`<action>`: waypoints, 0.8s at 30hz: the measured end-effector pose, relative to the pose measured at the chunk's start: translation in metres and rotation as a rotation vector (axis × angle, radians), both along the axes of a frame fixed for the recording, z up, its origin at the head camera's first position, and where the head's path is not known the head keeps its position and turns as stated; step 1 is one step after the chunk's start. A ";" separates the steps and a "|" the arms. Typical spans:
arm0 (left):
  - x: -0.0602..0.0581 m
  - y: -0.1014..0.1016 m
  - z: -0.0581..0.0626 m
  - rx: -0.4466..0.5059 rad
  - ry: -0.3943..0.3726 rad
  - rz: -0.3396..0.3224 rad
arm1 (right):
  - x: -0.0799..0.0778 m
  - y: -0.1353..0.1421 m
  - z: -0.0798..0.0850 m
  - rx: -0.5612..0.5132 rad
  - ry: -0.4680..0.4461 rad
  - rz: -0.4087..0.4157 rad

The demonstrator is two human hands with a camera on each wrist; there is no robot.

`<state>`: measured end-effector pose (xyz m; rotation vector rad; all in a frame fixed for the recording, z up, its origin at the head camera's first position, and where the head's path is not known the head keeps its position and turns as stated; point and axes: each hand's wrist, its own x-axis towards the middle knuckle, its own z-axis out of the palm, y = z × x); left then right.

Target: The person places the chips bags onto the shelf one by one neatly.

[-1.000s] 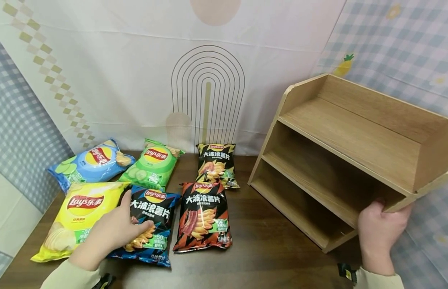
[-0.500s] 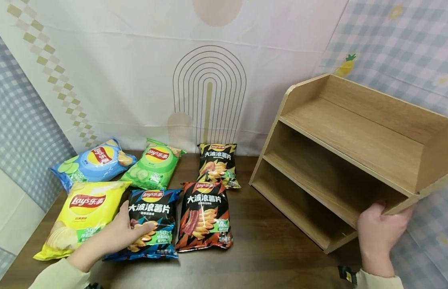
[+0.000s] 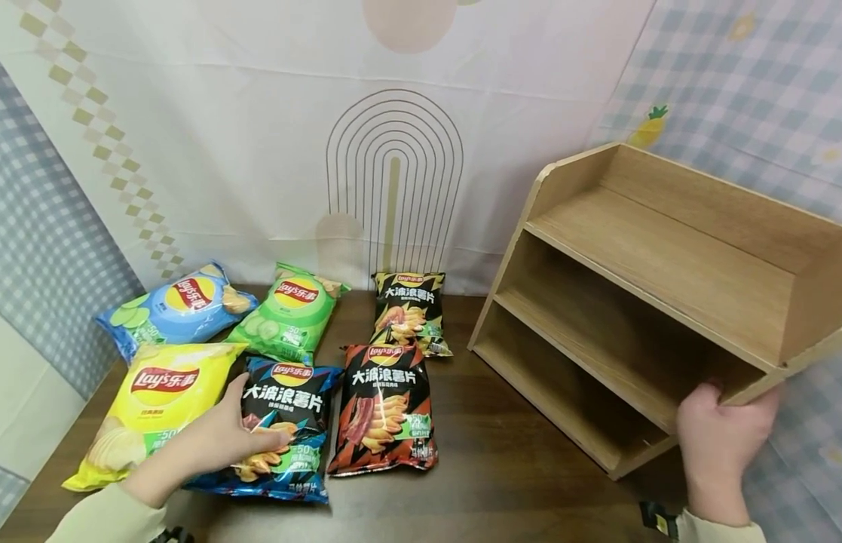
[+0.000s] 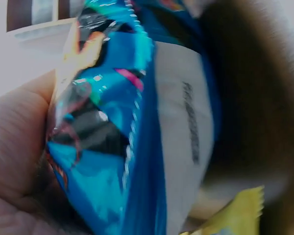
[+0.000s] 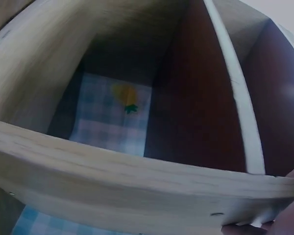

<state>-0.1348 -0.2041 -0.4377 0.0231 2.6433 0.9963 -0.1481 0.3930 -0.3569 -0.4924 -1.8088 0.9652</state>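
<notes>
My left hand grips a blue-and-black bag of potato chips by its left side, thumb across the front. In the left wrist view the bag stands edge-on beside my palm, showing its crimped seam and a white panel on the back. At the right, my right hand holds the near side panel of a wooden shelf unit, fingers reaching inside its middle opening. That side panel crosses the right wrist view, with part of my hand at the lower right corner.
A yellow chip bag lies left of the blue one, with light-blue and green bags behind. Red-and-black and yellow-and-black bags lie between it and the shelf. Patterned cloth hangs behind the brown table.
The blue-and-black bag shifts and tilts slightly in my left hand, its lower edge swinging up to the right and then back down. My right hand stays on the shelf unit.
</notes>
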 end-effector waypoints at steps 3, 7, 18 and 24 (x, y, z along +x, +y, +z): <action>-0.001 -0.002 0.008 -0.012 0.006 -0.020 | 0.001 0.002 0.007 -0.086 -0.022 0.006; -0.001 -0.004 0.014 -0.001 0.019 -0.037 | 0.002 0.001 0.008 -0.087 -0.063 -0.011; -0.003 -0.021 0.025 0.082 0.041 -0.050 | -0.001 -0.001 0.004 -0.012 -0.040 -0.018; -0.006 -0.028 0.035 0.183 0.084 -0.010 | -0.001 -0.003 0.005 -0.018 -0.042 -0.016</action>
